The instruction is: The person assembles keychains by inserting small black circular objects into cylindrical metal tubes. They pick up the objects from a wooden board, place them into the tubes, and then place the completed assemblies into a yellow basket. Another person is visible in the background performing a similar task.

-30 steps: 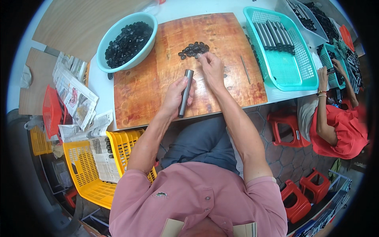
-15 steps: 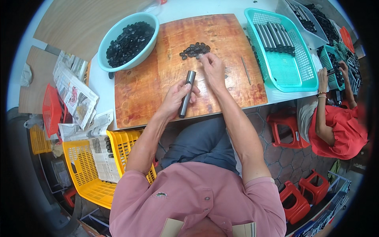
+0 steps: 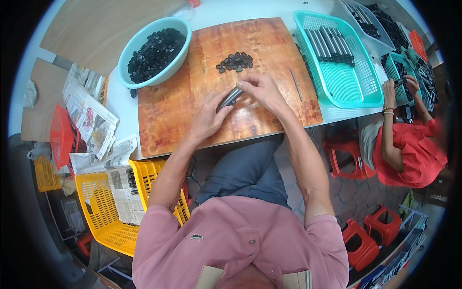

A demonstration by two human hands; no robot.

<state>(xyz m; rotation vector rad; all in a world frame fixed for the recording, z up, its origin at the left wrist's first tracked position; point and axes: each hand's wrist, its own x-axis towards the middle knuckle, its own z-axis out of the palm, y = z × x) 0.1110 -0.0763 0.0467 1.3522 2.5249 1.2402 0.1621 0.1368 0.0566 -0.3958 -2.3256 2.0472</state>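
My left hand [image 3: 206,114] is wrapped round a dark grey metal tube [image 3: 229,99], held aslant over the near half of a stained wooden board [image 3: 166,120]. At the tube's upper end my right hand [image 3: 263,91] is closed, thumb and fingertips pinched against the rim. Whatever small piece may be between those fingers is hidden. Just beyond, on the board, lies a loose pile of small black oval caps [image 3: 236,61]. A thin metal rod [image 3: 295,83] rests to the right of my right hand.
A pale blue basin [image 3: 168,78] heaped with black caps stands left. On the right, a turquoise basket [image 3: 362,94] holds several capped tubes. A yellow crate [image 3: 98,212] with newspaper [image 3: 120,192] is at my lower left. A co-worker in red [image 3: 409,156] handles parts near red stools [image 3: 349,156].
My right hand has come back from the cap pile to the tube's upper end. The tube has tilted further over, and my left hand now covers more of it.
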